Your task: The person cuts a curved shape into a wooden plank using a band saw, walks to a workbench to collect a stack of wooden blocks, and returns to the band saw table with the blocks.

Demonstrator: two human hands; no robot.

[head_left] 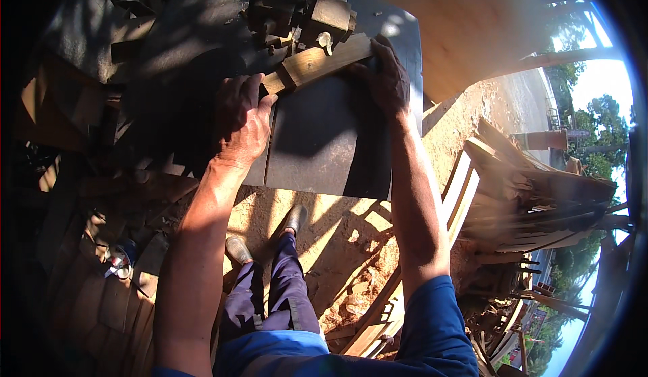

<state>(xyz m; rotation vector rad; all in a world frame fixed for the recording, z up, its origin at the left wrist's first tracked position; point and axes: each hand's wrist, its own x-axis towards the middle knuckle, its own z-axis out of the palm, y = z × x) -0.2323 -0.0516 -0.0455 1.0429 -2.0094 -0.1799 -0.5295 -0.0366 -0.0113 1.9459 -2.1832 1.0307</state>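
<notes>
A short, slightly curved piece of wood [329, 62] lies slanted across the dark metal machine table [317, 141], against a blocky machine head [297, 11]. My left hand [241, 117] is closed at the wood's left end, thumb and fingers pressed to it. Around the right end, higher up, my right hand [389, 80] is closed with its thumb on the near side. A dark band of shadow crosses the wood near its left end. Shadow hides part of the machine and any blade in it.
Sawdust covers the sunlit ground [351, 235] by my feet. Long timber strips [460, 186] lean right of my right arm, beside a pile of rough boards [540, 195]. A large wooden panel [459, 26] rises at the far right. Scrap wood [128, 296] lies at the left.
</notes>
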